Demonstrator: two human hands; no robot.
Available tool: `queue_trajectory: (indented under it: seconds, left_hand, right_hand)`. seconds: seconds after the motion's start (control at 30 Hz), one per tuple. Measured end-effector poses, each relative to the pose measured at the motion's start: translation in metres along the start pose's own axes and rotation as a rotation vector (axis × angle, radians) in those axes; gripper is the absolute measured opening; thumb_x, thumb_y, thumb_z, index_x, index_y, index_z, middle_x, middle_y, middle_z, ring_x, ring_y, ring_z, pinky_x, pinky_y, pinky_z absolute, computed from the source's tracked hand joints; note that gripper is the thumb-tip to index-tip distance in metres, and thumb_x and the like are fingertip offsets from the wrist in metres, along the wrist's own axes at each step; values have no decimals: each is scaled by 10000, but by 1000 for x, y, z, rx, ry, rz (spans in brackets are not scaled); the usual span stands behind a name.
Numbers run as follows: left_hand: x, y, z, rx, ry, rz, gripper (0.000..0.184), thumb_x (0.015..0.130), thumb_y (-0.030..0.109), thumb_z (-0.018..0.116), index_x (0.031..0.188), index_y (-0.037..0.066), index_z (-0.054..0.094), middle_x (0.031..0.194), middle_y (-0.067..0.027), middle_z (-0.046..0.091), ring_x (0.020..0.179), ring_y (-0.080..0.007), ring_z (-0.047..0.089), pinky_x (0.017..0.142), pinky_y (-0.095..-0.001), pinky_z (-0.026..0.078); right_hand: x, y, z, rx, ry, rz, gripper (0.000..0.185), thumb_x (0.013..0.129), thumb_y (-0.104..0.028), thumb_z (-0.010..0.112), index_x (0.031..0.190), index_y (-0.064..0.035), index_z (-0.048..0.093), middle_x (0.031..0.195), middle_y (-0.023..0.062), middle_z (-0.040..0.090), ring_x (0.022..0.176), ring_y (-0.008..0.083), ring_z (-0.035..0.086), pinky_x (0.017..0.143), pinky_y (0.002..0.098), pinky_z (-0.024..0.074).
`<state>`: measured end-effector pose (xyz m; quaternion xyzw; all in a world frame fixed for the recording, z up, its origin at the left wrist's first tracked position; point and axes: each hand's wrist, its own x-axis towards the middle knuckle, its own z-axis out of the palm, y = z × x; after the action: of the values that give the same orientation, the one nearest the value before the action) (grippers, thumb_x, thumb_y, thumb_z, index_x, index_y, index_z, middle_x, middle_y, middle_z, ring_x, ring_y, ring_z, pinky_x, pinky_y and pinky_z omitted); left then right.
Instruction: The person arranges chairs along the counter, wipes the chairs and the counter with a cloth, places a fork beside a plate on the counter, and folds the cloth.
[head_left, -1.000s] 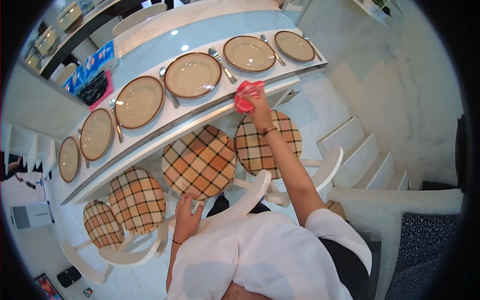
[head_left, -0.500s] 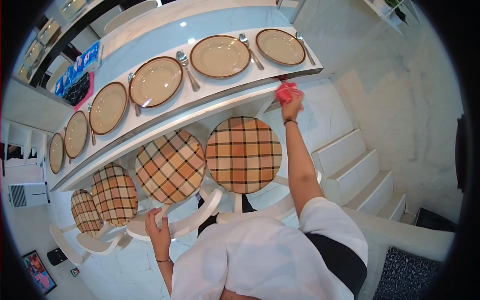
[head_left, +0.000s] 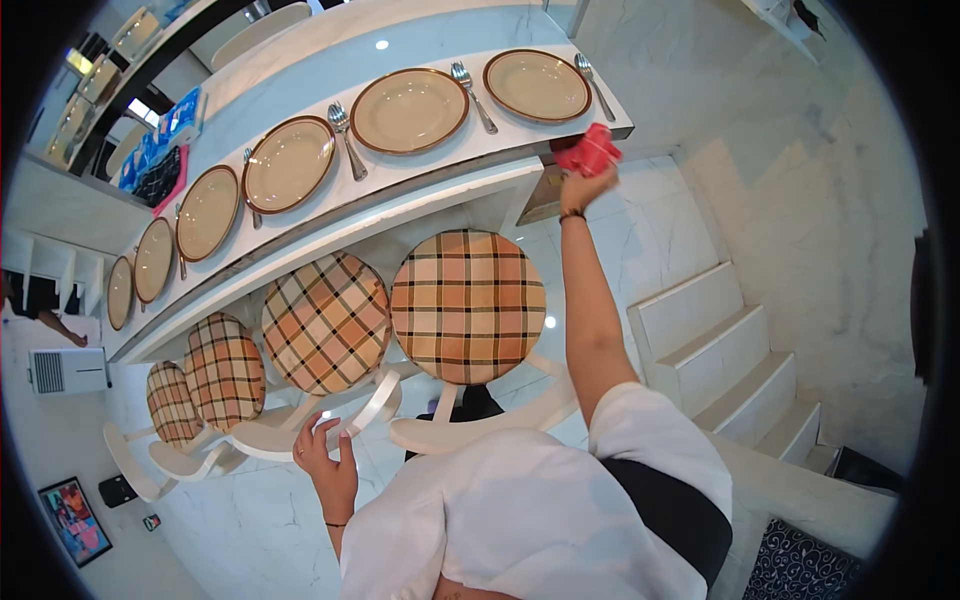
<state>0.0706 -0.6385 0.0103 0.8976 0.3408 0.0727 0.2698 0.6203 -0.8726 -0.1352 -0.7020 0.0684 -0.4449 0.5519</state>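
Note:
My right hand is closed on a red cloth, which lies against the front edge of the white counter near its right end. Just above the cloth is a beige plate with a brown rim, with a fork and spoon to its right. My left hand hangs in the air beside the white chair backs, its fingers apart and nothing in it. The nearest seat to my right arm is a round plaid cushion.
Several more plates with cutlery line the counter leftward. More plaid chairs stand below it. White steps rise at the right. Blue packs and a dark cloth lie at the far left. Another person's arm shows at the left edge.
My right hand has moved right along the counter's front edge with the red cloth. My left hand has moved left and down, away from the chair. The view has shifted to the right.

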Motion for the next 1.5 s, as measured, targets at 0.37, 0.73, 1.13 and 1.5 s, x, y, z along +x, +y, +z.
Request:
queue_trajectory:
  seconds: [0.37, 0.73, 1.13, 1.5]
  left_hand:
    - [-29, -4, -6, -24, 59, -103, 195, 866, 124, 582, 1056, 95, 618, 1312, -90, 515, 1269, -279, 390, 1100, -438, 173]
    - [-28, -49, -20, -24, 167, 45, 140, 861, 119, 595, 990, 88, 640, 1260, -72, 550, 1261, -273, 416, 1080, -429, 190]
    - [41, -52, -36, 25, -10, 568, 112, 837, 123, 597, 938, 133, 645, 1170, -17, 597, 1246, -279, 448, 1079, -474, 166]
    - [63, 106, 70, -70, -83, 759, 93, 833, 85, 600, 908, 123, 641, 1126, -31, 613, 1219, -265, 481, 1045, -454, 228]
  right_hand:
    - [-49, 12, 0, -255, -424, -140, 412, 676, 74, 595, 1077, -16, 572, 1141, 215, 478, 1052, 386, 518, 955, 420, 411]
    - [-209, -123, -5, -275, -935, -499, 334, 764, -13, 571, 1084, -73, 647, 1265, 243, 501, 1216, 426, 446, 1025, 517, 361]
    - [-110, -123, -111, -340, -1792, -384, 336, 638, -21, 612, 960, -60, 700, 949, 186, 679, 933, 373, 631, 817, 416, 518]
    - [85, 13, -430, -257, -540, 357, 346, 892, -52, 584, 1229, 0, 526, 1175, 102, 625, 1083, 193, 594, 935, 311, 465]
